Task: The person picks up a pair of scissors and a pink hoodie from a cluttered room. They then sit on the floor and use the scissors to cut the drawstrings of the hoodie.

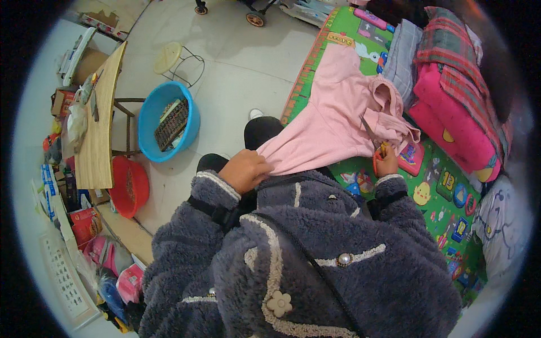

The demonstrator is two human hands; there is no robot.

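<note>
A pink garment (332,110) with a gathered, ruffled part at its right lies spread from my lap onto the green play mat. My left hand (246,172) is closed on its lower left edge and pulls the cloth taut. In my right hand (386,162) is a pair of scissors (374,136) with orange-yellow handles. Their blades point up and to the left against the cloth beside the ruffled part. How far the blades are apart I cannot make out.
Right of me the printed play mat (428,194) bears folded pink bedding (451,121) and a plaid cloth (451,45). On the left stand a blue basin (147,127) with dark items, a red basin (135,188), a wooden table (104,129) and a stool (169,58). Stroller wheels (255,19) show at the top.
</note>
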